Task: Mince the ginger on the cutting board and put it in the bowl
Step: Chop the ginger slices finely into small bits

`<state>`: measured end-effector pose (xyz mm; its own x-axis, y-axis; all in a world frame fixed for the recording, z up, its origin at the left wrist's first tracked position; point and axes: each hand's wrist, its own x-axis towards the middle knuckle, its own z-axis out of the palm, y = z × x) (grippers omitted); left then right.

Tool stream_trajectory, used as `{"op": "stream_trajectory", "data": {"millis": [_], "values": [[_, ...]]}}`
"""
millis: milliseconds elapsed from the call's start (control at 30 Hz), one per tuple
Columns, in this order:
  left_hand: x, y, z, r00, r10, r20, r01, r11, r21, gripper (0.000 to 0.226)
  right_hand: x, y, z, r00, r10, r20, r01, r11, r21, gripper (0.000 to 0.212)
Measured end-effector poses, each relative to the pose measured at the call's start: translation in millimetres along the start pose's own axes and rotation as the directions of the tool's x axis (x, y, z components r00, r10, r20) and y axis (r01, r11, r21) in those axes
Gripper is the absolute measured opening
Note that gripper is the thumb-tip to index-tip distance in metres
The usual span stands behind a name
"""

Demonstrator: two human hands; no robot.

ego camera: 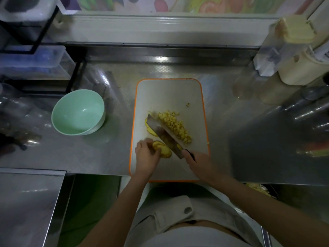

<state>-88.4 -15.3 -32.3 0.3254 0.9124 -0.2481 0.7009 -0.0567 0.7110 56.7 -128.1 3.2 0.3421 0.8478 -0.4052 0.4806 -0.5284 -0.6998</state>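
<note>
No text, label, brand, number or sign can be read. The colourful pattern (213,4) on the far wall is blurred, and no lettering is made out on the far right containers (293,34).

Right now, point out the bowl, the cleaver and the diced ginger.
bowl (74,107): head view, bare inner wall.
cleaver (164,137): head view, flat of the blade.
diced ginger (175,125): head view, middle of the pile.

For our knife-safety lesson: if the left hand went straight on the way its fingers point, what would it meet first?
Past the ginger slices it holds, the left hand would probably meet the cleaver first; its blade's height is unclear.
</note>
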Motion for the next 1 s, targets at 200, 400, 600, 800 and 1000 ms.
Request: {"op": "stream_trajectory", "data": {"millis": [200,400,600,800,1000], "values": [[0.9,-3.5,1.6,0.997,0.017,-0.081,-0.025,0.995,-0.095,0.019,5.6,-12.3,-7.6,0.995,-0.052,0.08,0.061,0.991,-0.12,0.041],[5.2,-2.7,5.3,0.995,-0.074,-0.062,0.066,0.99,-0.124,0.018,11.7,-21.1,-12.1,0.986,-0.032,0.161,0.068,0.972,-0.224,0.04],[2.2,-0.6,6.6,0.99,-0.114,-0.085,0.097,0.979,-0.18,0.02,13.4,-26.3,-11.9,0.975,0.066,0.214,-0.008,0.965,-0.262,0.049],[1.7,1.3,5.3,0.993,-0.075,-0.086,0.054,0.973,-0.223,0.031,12.5,-30.8,-5.0,0.973,0.048,0.226,0.027,0.948,-0.316,0.039],[2.8,1.7,5.7,0.993,-0.06,-0.105,0.035,0.974,-0.225,0.028,17.4,-31.6,5.9,0.972,0.118,0.201,-0.069,0.97,-0.234,0.052]]}}
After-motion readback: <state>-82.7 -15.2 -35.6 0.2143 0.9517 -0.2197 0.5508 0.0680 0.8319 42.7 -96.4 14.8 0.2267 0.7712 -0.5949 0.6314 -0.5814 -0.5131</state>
